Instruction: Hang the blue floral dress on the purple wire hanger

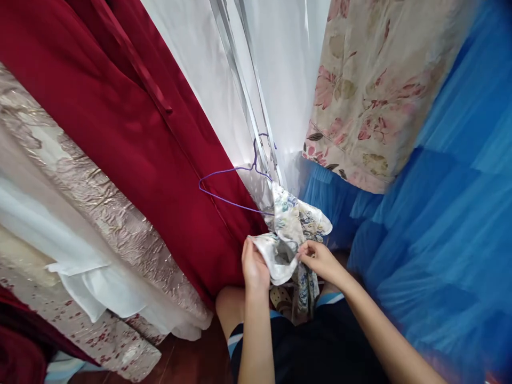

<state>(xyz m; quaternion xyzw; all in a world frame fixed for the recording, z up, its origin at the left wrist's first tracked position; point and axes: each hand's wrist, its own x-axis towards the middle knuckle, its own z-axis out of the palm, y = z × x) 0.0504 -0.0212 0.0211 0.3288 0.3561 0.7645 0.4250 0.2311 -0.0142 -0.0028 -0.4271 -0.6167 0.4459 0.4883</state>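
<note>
A white garment with a blue and yellow floral print (287,216) hangs in front of me, one side on a thin purple hanger (232,205). The hanger's left arm sticks out bare. My left hand (255,266) grips the left edge of a round, white-lined opening in the garment, with the thumb on the rim. On the opposite edge, my right hand (318,258) pinches the cloth between thumb and fingertips. Between both hands the opening gapes toward me. Whether it is a sleeve or another part, I cannot tell. Below, more of the printed cloth drops between my knees.
A long red garment (160,160) and a brocade one (120,208) hang on the left. White cloth (280,64) with pale straps (250,101) hangs behind the hanger. To the right are a beige floral garment (360,106) and blue tulle (432,256). A clog (281,300) shows below.
</note>
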